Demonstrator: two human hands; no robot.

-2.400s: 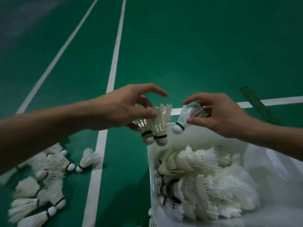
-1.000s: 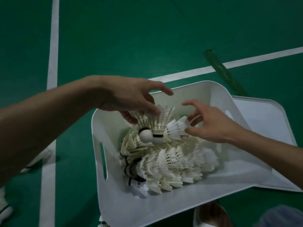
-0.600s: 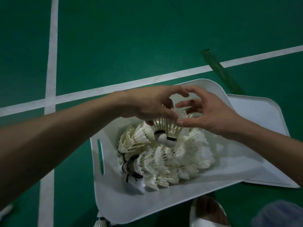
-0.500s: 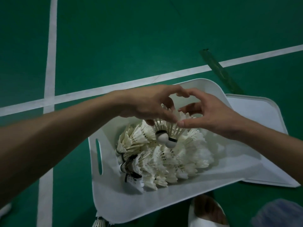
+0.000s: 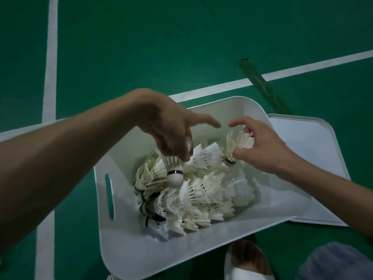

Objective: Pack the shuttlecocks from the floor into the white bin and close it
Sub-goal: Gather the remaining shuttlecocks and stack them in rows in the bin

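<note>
The open white bin (image 5: 129, 249) stands on the green floor and holds a pile of several white shuttlecocks (image 5: 201, 197). Above the pile's left part, my left hand (image 5: 169, 130) pinches one shuttlecock (image 5: 174, 170) by its feathers, cork down, index finger pointing right. Over the bin's far right part, my right hand (image 5: 260, 146) grips another shuttlecock (image 5: 237, 144), cork down, between thumb and curled fingers. The two hands are a short way apart.
The bin's white lid (image 5: 314, 156) lies flat on the floor right of the bin, partly under it. A dark green strip (image 5: 260, 83) lies beyond the bin. White court lines cross the floor. My white shoe (image 5: 246, 263) is at the bin's near edge.
The hands met over the bin and have drawn apart. The left hand held two shuttlecocks; now each hand holds one, the right hand's moved to the bin's right side.
</note>
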